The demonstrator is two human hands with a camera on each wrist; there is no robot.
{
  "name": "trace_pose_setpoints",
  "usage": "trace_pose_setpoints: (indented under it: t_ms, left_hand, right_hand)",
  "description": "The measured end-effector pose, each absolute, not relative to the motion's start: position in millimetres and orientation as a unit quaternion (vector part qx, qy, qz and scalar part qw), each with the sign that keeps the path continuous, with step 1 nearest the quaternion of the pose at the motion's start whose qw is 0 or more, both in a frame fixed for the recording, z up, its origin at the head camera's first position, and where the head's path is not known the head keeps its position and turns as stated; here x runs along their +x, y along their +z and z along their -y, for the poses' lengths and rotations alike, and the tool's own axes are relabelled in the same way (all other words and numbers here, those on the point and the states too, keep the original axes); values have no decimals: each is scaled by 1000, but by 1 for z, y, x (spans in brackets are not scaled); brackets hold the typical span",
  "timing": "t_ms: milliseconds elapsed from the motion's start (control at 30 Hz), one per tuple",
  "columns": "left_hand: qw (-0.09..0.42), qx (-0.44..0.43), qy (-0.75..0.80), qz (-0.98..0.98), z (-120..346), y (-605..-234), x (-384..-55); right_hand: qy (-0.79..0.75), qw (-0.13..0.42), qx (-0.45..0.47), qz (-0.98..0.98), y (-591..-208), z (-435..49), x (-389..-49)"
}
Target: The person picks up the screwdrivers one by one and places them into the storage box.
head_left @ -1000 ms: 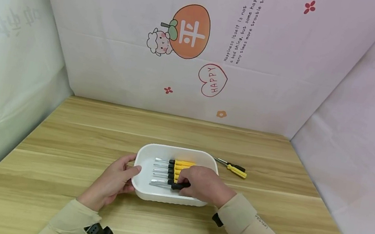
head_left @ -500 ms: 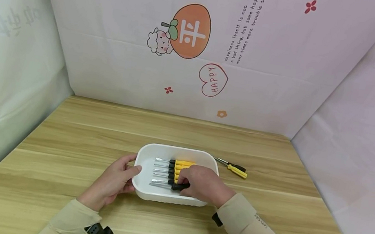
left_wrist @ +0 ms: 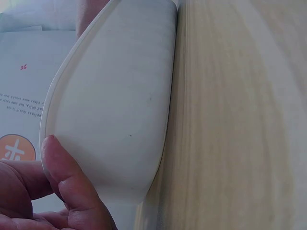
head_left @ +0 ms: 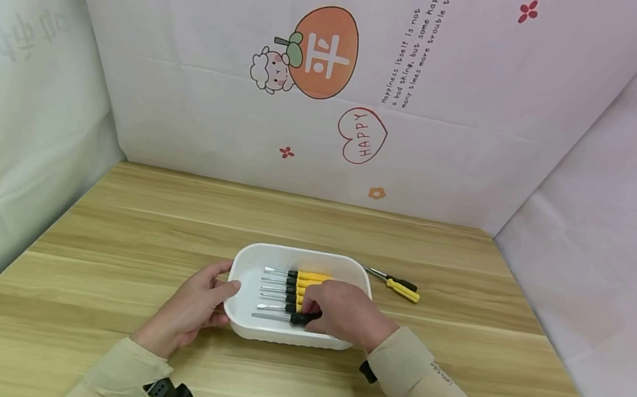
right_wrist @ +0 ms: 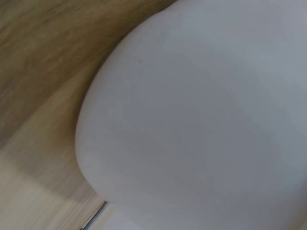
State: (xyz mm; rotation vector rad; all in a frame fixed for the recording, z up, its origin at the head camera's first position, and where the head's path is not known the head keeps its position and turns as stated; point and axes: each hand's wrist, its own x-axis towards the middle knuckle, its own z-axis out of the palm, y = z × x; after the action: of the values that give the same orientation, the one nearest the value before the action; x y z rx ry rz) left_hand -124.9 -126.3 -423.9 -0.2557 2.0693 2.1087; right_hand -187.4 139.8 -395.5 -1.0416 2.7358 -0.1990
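Note:
A white plastic tray (head_left: 245, 295) sits on the table, and my left hand (head_left: 189, 310) grips its left end with the thumb over the rim. The left wrist view shows the tray's outer wall (left_wrist: 115, 100) beside that hand. Inside the tray several yellow-handled screwdrivers (head_left: 304, 285) lie in a row, shafts pointing left. My right hand (head_left: 346, 312) reaches in over the right end and pinches a black-handled screwdriver (head_left: 298, 319) at the near side of the row. Its fingers hide part of the handles. Only the tray wall (right_wrist: 192, 110) fills the right wrist view.
Just right of the tray, two more screwdrivers lie on the wooden table (head_left: 161, 228), one yellow-handled (head_left: 403, 290) and one black-handled (head_left: 403, 283). A printed white cloth (head_left: 425, 167) stands behind the table, with white sheets on both sides.
The black-handled screwdriver has shifted slightly toward the near wall of the tray, its shaft now lying straighter along the row. My left hand and the tray have stayed in place.

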Motion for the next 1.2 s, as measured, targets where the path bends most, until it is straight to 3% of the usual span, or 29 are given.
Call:
trace_pose_setpoints:
  t_ms: [1200]
  left_hand:
    - [88, -84, 706, -698, 125, -423, -124]
  right_hand:
    - [-77, 109, -339, -931, -395, -141, -186]
